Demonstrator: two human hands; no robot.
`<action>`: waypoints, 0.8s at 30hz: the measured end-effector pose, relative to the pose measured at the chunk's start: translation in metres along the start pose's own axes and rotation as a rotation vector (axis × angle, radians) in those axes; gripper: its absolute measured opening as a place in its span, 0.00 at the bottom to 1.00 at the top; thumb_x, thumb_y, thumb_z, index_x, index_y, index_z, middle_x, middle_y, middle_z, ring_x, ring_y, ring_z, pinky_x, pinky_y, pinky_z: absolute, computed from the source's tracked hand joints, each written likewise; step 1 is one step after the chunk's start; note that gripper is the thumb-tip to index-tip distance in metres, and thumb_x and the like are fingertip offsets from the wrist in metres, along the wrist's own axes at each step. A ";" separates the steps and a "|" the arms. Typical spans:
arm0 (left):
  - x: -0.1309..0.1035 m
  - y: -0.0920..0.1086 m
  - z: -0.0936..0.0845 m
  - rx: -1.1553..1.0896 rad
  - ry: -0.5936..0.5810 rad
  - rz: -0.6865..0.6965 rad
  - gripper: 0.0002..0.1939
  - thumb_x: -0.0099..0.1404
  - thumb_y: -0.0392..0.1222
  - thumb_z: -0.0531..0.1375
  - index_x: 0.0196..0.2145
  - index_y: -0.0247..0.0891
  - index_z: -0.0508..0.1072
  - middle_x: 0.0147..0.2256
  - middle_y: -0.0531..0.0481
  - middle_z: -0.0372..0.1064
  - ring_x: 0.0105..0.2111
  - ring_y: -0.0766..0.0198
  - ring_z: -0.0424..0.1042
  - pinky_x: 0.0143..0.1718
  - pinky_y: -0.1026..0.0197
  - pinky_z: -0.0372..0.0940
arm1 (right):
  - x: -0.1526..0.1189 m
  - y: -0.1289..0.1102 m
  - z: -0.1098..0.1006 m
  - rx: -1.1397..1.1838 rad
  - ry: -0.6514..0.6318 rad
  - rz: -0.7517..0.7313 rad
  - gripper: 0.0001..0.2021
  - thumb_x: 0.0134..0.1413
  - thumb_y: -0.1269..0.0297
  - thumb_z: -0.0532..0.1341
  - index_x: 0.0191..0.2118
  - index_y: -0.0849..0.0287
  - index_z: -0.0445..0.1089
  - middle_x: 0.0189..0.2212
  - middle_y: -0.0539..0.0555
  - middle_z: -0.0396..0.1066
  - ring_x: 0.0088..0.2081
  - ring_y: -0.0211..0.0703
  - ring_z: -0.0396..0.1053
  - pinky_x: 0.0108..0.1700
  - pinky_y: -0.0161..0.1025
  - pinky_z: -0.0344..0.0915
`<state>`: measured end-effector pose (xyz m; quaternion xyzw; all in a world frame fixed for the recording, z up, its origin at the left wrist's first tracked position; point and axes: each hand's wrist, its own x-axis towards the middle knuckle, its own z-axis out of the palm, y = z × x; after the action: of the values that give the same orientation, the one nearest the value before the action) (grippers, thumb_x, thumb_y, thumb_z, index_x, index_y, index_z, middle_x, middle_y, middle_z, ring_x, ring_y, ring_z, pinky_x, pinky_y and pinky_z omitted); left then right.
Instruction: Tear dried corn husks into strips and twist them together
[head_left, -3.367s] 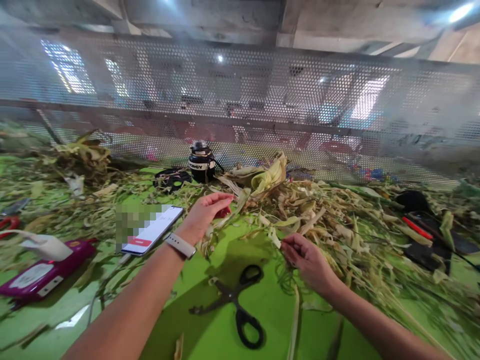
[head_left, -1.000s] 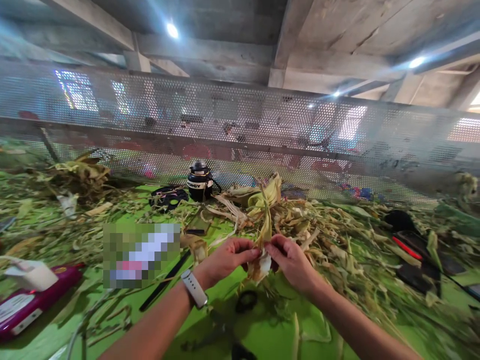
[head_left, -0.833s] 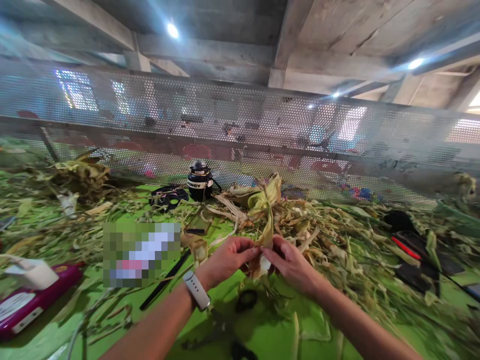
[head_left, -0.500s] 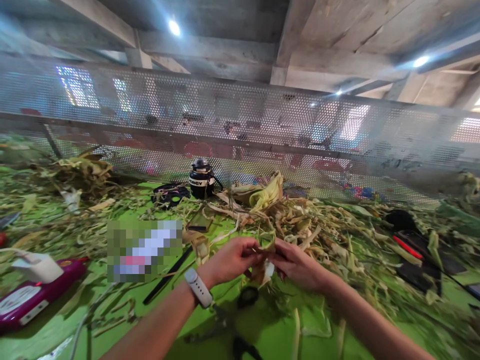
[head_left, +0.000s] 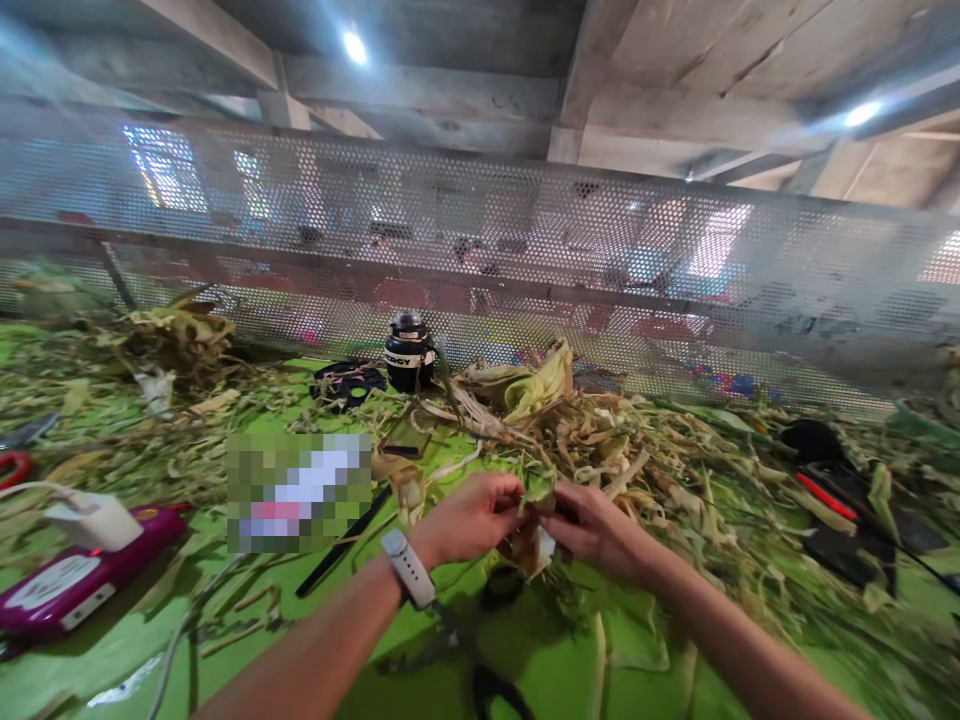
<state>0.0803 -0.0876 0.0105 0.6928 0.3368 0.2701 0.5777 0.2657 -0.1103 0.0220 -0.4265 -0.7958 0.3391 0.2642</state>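
My left hand [head_left: 480, 515], with a pale watch on its wrist, pinches a greenish strip of dried corn husk [head_left: 538, 490] between thumb and fingers. On the other side my right hand [head_left: 589, 525] grips the same husk, its fingers closed close to the left ones. A whitish-brown part of the bundle [head_left: 534, 550] hangs below the fingers; some of it is hidden by them. Black-handled scissors [head_left: 491, 690] lie on the green table [head_left: 420, 665] under my hands, partly blurred.
Behind my hands lies a heap of dry husks [head_left: 600, 440]. A black bottle [head_left: 409, 352] stands before the perforated metal screen [head_left: 360, 240]. To the left are a purple power strip [head_left: 127, 560] with a white plug [head_left: 94, 522] and red-handled scissors [head_left: 15, 467]. A black-and-red object [head_left: 825, 495] lies right.
The view has shifted slightly, so most things sit a little farther right. Both hands keep their hold on the husk, with the fingers moved only a little.
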 end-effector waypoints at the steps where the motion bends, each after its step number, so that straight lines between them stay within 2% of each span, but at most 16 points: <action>1: 0.000 0.000 0.001 0.017 0.011 0.017 0.10 0.55 0.46 0.60 0.27 0.37 0.66 0.22 0.55 0.65 0.22 0.66 0.66 0.23 0.65 0.63 | 0.000 -0.001 0.001 -0.010 0.013 -0.017 0.05 0.50 0.70 0.54 0.25 0.58 0.59 0.20 0.45 0.57 0.22 0.33 0.55 0.24 0.31 0.52; 5: 0.000 -0.003 0.005 0.073 0.035 0.023 0.06 0.56 0.41 0.57 0.26 0.37 0.66 0.21 0.53 0.67 0.20 0.66 0.66 0.21 0.65 0.60 | 0.002 -0.004 0.006 -0.106 0.067 -0.063 0.07 0.46 0.71 0.55 0.21 0.58 0.56 0.19 0.45 0.55 0.22 0.34 0.52 0.23 0.31 0.51; 8: -0.001 -0.004 0.007 0.215 0.082 0.041 0.04 0.56 0.39 0.55 0.26 0.38 0.67 0.21 0.52 0.69 0.20 0.65 0.66 0.20 0.65 0.56 | 0.002 0.000 0.009 -0.192 0.088 -0.099 0.07 0.43 0.72 0.55 0.21 0.57 0.56 0.19 0.45 0.56 0.22 0.34 0.53 0.23 0.31 0.51; 11: -0.004 0.001 0.009 0.393 0.171 0.085 0.06 0.56 0.37 0.54 0.24 0.39 0.68 0.20 0.52 0.68 0.20 0.65 0.64 0.20 0.65 0.51 | 0.002 0.008 0.012 -0.293 0.127 -0.152 0.06 0.43 0.73 0.55 0.22 0.57 0.56 0.19 0.45 0.57 0.21 0.34 0.54 0.24 0.32 0.51; 16: -0.010 0.012 0.014 0.531 0.239 0.126 0.08 0.58 0.36 0.52 0.22 0.39 0.65 0.19 0.52 0.64 0.19 0.65 0.59 0.20 0.64 0.47 | 0.001 0.010 0.016 -0.328 0.171 -0.180 0.06 0.45 0.72 0.54 0.23 0.57 0.55 0.19 0.46 0.56 0.21 0.34 0.52 0.26 0.32 0.51; 21: -0.007 0.009 0.008 0.546 0.299 0.113 0.06 0.55 0.34 0.53 0.23 0.38 0.67 0.20 0.53 0.65 0.21 0.66 0.60 0.22 0.65 0.49 | -0.002 -0.013 0.018 -0.168 0.183 -0.075 0.12 0.47 0.69 0.55 0.20 0.57 0.50 0.17 0.44 0.49 0.21 0.33 0.47 0.23 0.32 0.46; 24: -0.002 0.006 -0.006 0.539 0.423 0.038 0.06 0.53 0.31 0.54 0.22 0.37 0.68 0.19 0.53 0.65 0.21 0.66 0.61 0.23 0.65 0.50 | -0.011 -0.036 0.013 0.152 0.055 -0.009 0.12 0.50 0.61 0.56 0.21 0.58 0.55 0.19 0.46 0.52 0.21 0.33 0.51 0.23 0.32 0.49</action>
<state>0.0753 -0.0857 0.0177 0.7552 0.4954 0.3200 0.2861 0.2435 -0.1383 0.0397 -0.4109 -0.7620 0.3856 0.3191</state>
